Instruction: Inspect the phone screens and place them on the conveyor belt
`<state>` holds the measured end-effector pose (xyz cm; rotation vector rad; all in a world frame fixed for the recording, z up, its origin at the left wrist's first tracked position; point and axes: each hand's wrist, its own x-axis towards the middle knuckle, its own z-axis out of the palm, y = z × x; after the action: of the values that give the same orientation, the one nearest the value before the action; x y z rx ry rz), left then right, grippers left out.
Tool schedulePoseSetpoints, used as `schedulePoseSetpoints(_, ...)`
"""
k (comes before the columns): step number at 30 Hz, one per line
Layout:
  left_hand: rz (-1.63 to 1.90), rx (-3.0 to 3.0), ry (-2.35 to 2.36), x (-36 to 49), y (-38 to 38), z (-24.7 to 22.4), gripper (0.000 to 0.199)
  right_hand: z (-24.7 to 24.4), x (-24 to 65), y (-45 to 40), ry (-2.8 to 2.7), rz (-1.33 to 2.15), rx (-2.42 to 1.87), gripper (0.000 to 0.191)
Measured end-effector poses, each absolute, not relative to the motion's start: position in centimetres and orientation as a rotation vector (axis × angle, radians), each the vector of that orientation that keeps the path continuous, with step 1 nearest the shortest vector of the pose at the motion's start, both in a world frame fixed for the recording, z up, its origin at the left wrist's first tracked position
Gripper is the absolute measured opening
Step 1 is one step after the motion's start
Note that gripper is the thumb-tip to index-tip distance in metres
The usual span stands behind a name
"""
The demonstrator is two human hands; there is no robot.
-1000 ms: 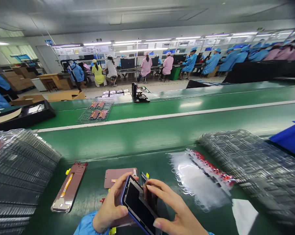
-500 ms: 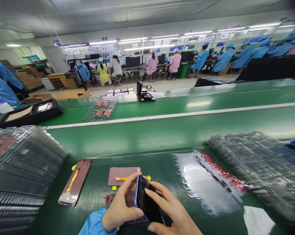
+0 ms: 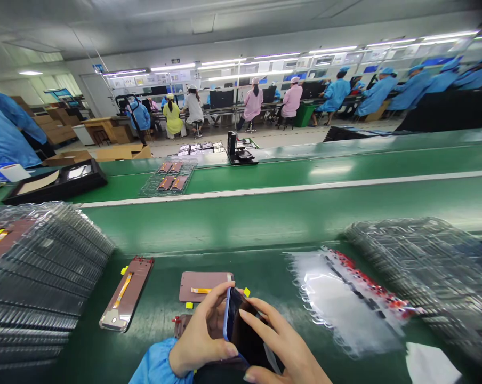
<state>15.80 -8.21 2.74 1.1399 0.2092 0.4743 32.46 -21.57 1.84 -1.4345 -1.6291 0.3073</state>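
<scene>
A smartphone (image 3: 247, 333) with a dark screen and blue frame is tilted between my hands. My left hand (image 3: 203, 336), in a blue sleeve, grips its left edge with the thumb near the lower side. Across the screen's right side lie the fingers of my right hand (image 3: 283, 341), its thumb at the lower edge. Just behind the phone a brown screen panel (image 3: 193, 282) with an orange flex cable lies flat on the green bench. Another panel (image 3: 125, 298) rests at an angle to the left. A third (image 3: 182, 324) is mostly hidden behind my left hand.
Stacked clear plastic trays (image 3: 65, 266) rise at the left; more trays (image 3: 417, 266) stand at the right. A fanned pile of clear films (image 3: 340, 298) with red tabs lies nearer. White paper (image 3: 431, 365) sits front right. Beyond the green conveyor (image 3: 241, 213), people work at benches.
The view has shifted slightly, so the surroundings appear a little further right. Both hands keep hold of the phone, with the right fingers still across its screen.
</scene>
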Motion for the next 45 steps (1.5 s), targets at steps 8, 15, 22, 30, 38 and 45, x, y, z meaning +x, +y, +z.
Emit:
schedulePoseSetpoints(8, 0.473, 1.173, 0.217, 15.9, -8.3, 3.2, 0.087, 1.6, 32.2, -21.5, -1.649, 0.269, -1.439, 0.074)
schedulePoseSetpoints(15, 0.481, 1.242, 0.223, 15.8, -8.3, 3.3, 0.086, 1.8, 32.1, -21.7, -1.686, 0.228, -1.466, 0.073)
schedulePoseSetpoints(22, 0.500, 1.307, 0.228, 15.8, -8.4, 3.5, 0.083, 1.9, 32.1, -21.6, -1.703, 0.212, -1.480, 0.074)
schedulePoseSetpoints(30, 0.484, 1.338, 0.254, 15.5, -8.4, 3.5, 0.087, 2.3, 32.0, -21.4, -1.757, 0.104, -1.473, 0.072)
schedulePoseSetpoints(38, 0.471, 1.339, 0.205, 15.3, -8.4, 3.8, 0.084, 3.1, 32.1, -21.3, -1.848, -0.019, -1.422, 0.063)
schedulePoseSetpoints(45, 0.450, 1.371, 0.199, 14.8, -8.3, 3.5, 0.088, 3.4, 32.2, -21.2, -1.846, -0.026, -1.386, 0.063)
